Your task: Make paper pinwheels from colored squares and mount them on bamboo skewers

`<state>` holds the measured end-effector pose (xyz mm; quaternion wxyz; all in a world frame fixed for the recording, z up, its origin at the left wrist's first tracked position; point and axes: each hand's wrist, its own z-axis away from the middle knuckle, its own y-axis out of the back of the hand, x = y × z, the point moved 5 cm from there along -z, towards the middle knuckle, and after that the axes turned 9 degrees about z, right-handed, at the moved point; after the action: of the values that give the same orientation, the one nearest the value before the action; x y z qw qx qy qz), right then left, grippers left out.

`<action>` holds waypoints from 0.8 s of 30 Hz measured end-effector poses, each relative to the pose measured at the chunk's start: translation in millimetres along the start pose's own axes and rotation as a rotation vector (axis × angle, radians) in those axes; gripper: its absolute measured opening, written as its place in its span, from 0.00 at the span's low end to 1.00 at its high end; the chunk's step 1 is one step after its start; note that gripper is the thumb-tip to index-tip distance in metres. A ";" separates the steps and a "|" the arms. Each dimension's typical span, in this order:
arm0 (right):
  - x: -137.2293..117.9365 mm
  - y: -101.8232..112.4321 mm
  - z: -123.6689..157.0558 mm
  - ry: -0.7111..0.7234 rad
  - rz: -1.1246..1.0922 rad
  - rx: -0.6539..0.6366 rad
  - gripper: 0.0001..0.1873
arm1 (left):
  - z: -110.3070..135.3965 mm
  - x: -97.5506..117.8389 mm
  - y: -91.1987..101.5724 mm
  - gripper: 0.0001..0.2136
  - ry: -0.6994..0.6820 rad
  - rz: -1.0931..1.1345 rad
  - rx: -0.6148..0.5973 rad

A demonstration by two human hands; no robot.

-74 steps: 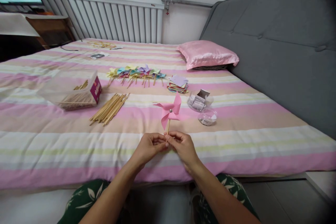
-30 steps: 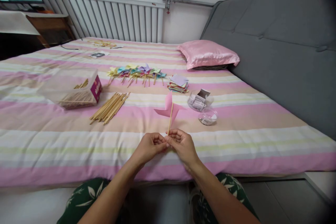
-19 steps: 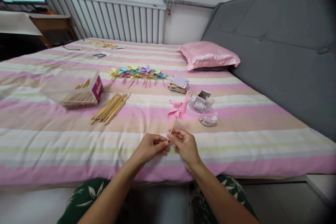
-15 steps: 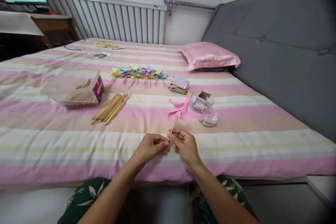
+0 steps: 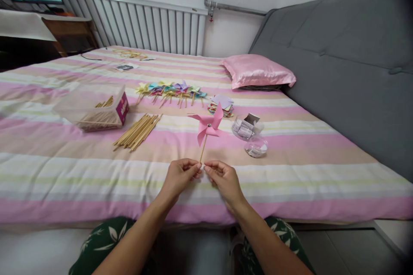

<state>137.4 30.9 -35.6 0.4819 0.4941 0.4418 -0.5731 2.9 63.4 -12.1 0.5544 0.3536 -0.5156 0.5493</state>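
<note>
A pink paper pinwheel on a thin wooden stick stands upright in front of me, its blades fanned around a small shiny centre pin. My left hand pinches the low end of the stick between thumb and fingers. Just beside it on the right, my right hand has its thumb and fingers drawn together, its tips slightly apart from the stick. Whether anything is inside that pinch is hidden. Beyond the pinwheel lies a stack of coloured paper pieces.
Finished pinwheels in several colours lie farther back. Loose sticks and a clear plastic box of sticks are at left. Two small clear containers sit at right. A pink pillow rests near the grey headboard.
The pinwheel has moved left and become more upright, its face turning. My right hand has come off the visible stick; my left hand now grips its lower end.
</note>
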 end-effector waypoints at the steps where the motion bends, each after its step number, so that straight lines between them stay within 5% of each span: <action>1: -0.5 -0.3 0.2 0.002 0.004 -0.002 0.15 | 0.2 0.1 0.6 0.12 0.001 0.000 0.002; 18: -0.3 1.5 1.4 0.017 0.048 0.012 0.13 | -7.2 -2.4 11.7 0.12 -0.085 -0.092 0.052; 24: -7.2 17.3 -2.2 0.113 0.041 0.207 0.19 | -4.9 -2.7 8.4 0.12 -0.058 -0.114 0.037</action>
<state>155.2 31.4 -29.2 0.4142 0.5815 0.3965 -0.5772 -4.1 68.7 -17.3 0.5630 0.4083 -0.5003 0.5158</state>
